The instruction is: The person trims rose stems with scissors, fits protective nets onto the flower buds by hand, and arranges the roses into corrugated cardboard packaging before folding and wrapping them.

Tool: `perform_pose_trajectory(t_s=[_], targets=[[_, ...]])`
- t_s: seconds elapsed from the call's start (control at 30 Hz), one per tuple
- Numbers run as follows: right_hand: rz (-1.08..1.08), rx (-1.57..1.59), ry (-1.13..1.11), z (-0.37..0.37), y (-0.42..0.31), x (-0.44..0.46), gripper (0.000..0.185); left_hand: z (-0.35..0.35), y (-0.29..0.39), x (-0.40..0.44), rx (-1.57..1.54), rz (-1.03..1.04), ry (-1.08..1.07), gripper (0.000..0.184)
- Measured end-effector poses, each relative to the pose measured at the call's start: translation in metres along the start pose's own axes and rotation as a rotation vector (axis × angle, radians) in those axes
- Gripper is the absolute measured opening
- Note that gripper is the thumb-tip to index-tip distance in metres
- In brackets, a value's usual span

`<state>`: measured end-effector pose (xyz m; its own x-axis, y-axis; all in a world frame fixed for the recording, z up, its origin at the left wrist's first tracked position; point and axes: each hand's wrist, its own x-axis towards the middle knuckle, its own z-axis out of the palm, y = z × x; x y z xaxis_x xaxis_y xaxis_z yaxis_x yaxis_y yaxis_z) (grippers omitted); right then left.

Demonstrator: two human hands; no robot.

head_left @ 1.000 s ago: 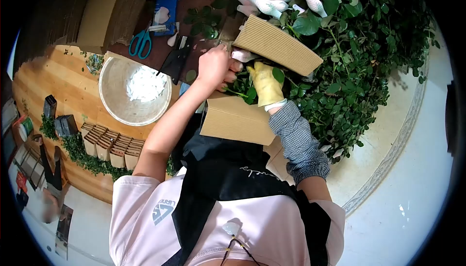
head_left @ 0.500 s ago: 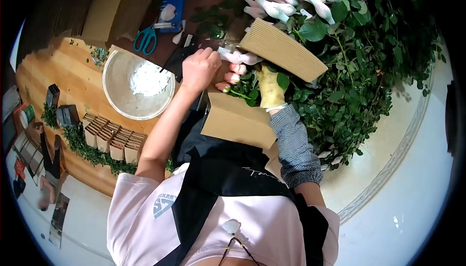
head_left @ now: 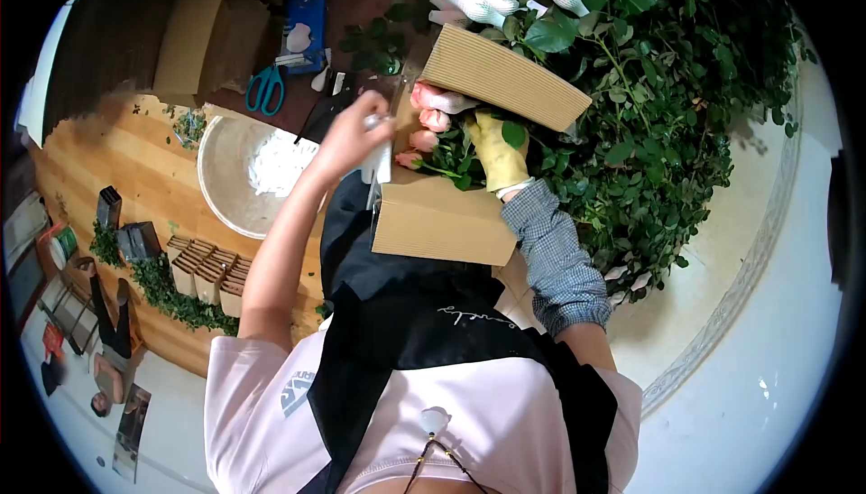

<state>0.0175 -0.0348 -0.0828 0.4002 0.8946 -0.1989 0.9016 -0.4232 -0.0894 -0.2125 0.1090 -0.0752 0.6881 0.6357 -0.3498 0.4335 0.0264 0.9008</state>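
The left hand (head_left: pixel 354 138), bare, is blurred; its fingers are curled closed on a white sleeve (head_left: pixel 383 164), whose shape is smeared. The right hand (head_left: pixel 498 149) wears a yellow glove; its fingertips are hidden among leaves, so I cannot tell how far open they are or what they grip. Just beside the glove, at least 4 pink roses (head_left: pixel 422 139) lie between 2 flaps of corrugated cardboard (head_left: pixel 442 221), their stems mostly covered. The left forearm hides part of a round tub (head_left: pixel 216 174) holding white pieces. White-netted buds (head_left: pixel 483 9) are cut off by the top edge.
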Motion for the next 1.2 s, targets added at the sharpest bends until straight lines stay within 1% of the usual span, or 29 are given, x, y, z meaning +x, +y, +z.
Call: perform_pose_trajectory(t_s=[0.03,0.1,0.13,0.17,0.2,0.27,0.33,0.37,0.4,0.43,0.47,0.5,0.57,0.6,0.63,0.67,0.7,0.73,0.77,0.8,0.83,0.9,0.97,1.03,1.07,1.1,1.13,1.17,1.2], targets=[[-0.005,0.048,-0.025,-0.001,0.0,0.001,0.024,0.016,-0.011,0.014,0.02,0.149,-0.023,0.027],[-0.023,-0.008,0.017,0.002,0.0,-0.001,0.02,0.029,0.031,0.029,-0.073,-0.232,-0.215,0.035],[-0.027,-0.013,0.033,0.005,0.003,-0.003,0.018,0.043,0.026,0.038,0.094,-0.152,-0.096,0.036],[-0.042,-0.011,0.046,0.009,0.004,-0.003,0.016,0.062,0.011,0.044,0.15,-0.071,0.006,0.036],[-0.103,0.03,0.109,0.003,0.004,-0.006,0.017,0.064,0.024,0.04,0.246,-0.044,0.064,0.034],[-0.081,0.039,0.1,0.004,0.001,-0.009,0.017,0.068,0.035,0.032,0.411,-0.005,0.138,0.031],[-0.083,0.007,0.095,0.006,0.002,-0.007,0.016,0.072,0.026,0.032,0.371,0.133,0.206,0.026],[-0.061,0.008,0.13,0.008,0.003,-0.009,0.016,0.075,0.022,0.031,0.36,0.208,0.245,0.023],[-0.04,0.011,0.163,0.01,0.003,-0.01,0.015,0.074,0.022,0.031,0.286,0.173,0.217,0.021],[0.044,0.073,0.085,0.014,0.006,-0.008,0.016,0.072,0.021,0.03,0.211,0.136,0.189,0.019],[0.068,0.038,0.049,0.018,0.008,-0.006,0.018,0.065,0.017,0.03,-0.167,-0.062,0.113,0.021],[0.093,0.005,0.012,0.02,0.008,-0.003,0.019,0.061,0.005,0.031,-0.164,-0.069,0.124,0.021],[0.135,0.059,0.008,0.035,0.016,-0.002,0.023,0.053,-0.029,0.023,-0.492,-0.194,0.259,0.027],[0.156,0.093,-0.114,0.011,0.007,0.001,0.034,0.032,-0.036,0.007,-0.471,-0.279,0.377,0.027],[0.112,0.074,-0.129,0.014,0.012,0.001,0.034,0.002,-0.032,-0.015,-0.445,-0.36,0.491,0.028],[0.1,0.065,-0.126,0.01,0.01,0.0,0.034,-0.03,-0.005,-0.044,-0.286,-0.428,0.589,0.031],[0.085,0.057,-0.119,0.005,0.008,0.002,0.034,-0.052,-0.057,-0.067,0.106,-0.367,0.575,0.037],[0.083,0.072,-0.119,0.008,0.01,0.001,0.034,-0.067,-0.077,-0.094,0.438,-0.479,0.654,0.043],[0.045,0.112,-0.049,0.013,0.013,-0.002,0.033,-0.081,-0.087,-0.12,0.582,-0.544,0.669,0.051],[0.011,0.15,0.022,0.017,0.013,-0.003,0.032,-0.1,-0.108,-0.14,0.401,-0.727,0.635,0.057],[0.02,0.16,0.022,0.019,0.011,-0.004,0.032,-0.121,-0.16,-0.162,0.288,-0.784,0.641,0.061],[0.038,0.17,-0.03,0.013,0.009,-0.004,0.03,-0.128,-0.155,-0.165,0.211,-0.8,0.731,0.052],[0.022,0.089,-0.013,0.004,0.003,-0.005,0.028,-0.101,-0.117,-0.132,0.056,-0.485,0.607,0.043],[-0.023,0.032,0.063,0.009,0.006,-0.004,0.028,-0.067,-0.07,-0.084,-0.051,-0.378,0.203,0.038],[-0.064,0.025,0.103,0.013,0.01,-0.003,0.026,-0.046,-0.039,-0.062,-0.094,-0.183,0.058,0.041],[-0.075,0.036,0.1,0.006,0.006,-0.002,0.026,-0.029,-0.021,-0.041,-0.063,-0.084,-0.057,0.042],[-0.031,0.083,0.06,0.002,0.004,-0.003,0.022,-0.01,-0.012,-0.021,-0.103,-0.025,-0.104,0.042],[0.018,0.127,0.019,0.0,0.003,-0.004,0.019,0.006,0.0,-0.002,0.014,0.077,-0.123,0.039],[0.014,0.12,0.018,0.006,0.006,-0.005,0.019,0.023,0.009,0.013,-0.109,-0.028,-0.203,0.036]])
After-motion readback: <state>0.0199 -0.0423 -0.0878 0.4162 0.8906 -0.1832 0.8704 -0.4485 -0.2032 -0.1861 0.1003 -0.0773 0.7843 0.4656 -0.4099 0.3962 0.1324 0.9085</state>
